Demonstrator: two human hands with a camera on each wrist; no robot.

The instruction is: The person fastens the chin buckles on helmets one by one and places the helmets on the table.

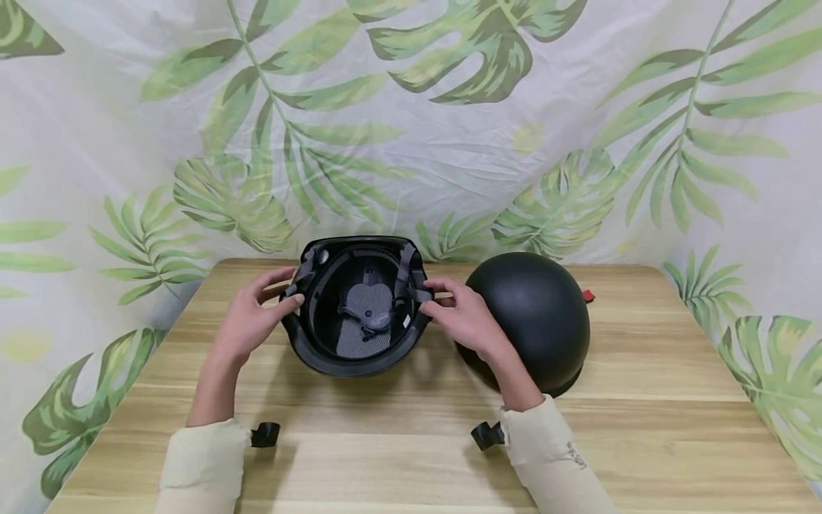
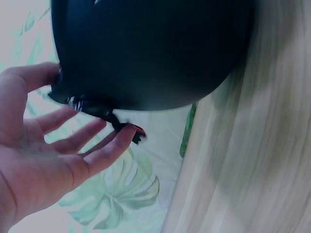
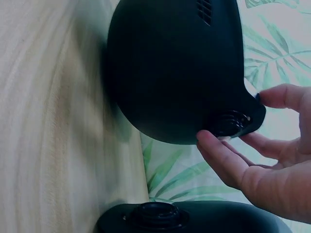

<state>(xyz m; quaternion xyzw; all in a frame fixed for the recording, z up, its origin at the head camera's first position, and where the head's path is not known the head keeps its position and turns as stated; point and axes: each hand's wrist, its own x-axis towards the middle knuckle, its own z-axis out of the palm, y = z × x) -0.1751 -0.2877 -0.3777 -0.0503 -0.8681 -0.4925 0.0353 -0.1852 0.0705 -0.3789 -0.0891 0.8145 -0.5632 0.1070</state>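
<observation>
A black helmet point(image 1: 359, 367) is turned with its hollow toward me, showing a grey-striped lining point(image 1: 357, 343) and grey straps point(image 1: 403, 271). My left hand point(image 1: 249, 320) grips its left rim, thumb on the edge and fingers beyond it. On the opposite side my right hand point(image 1: 469, 319) pinches the rim between thumb and fingers, beside a round dial point(image 3: 227, 124) seen in the right wrist view. Below the rim in the left wrist view hangs a short black strap end with red on it point(image 2: 138, 132), by my fingertips. The helmet's shell point(image 2: 150, 53) faces the tabletop.
A second black helmet point(image 1: 533, 321) sits dome up at the right, partly behind my right forearm. A small red tab point(image 1: 589, 295) shows at its far side. The wooden table point(image 1: 385, 464) ends at a leaf-patterned cloth point(image 1: 449, 164). Black mounts point(image 1: 265, 434) project from both cuffs.
</observation>
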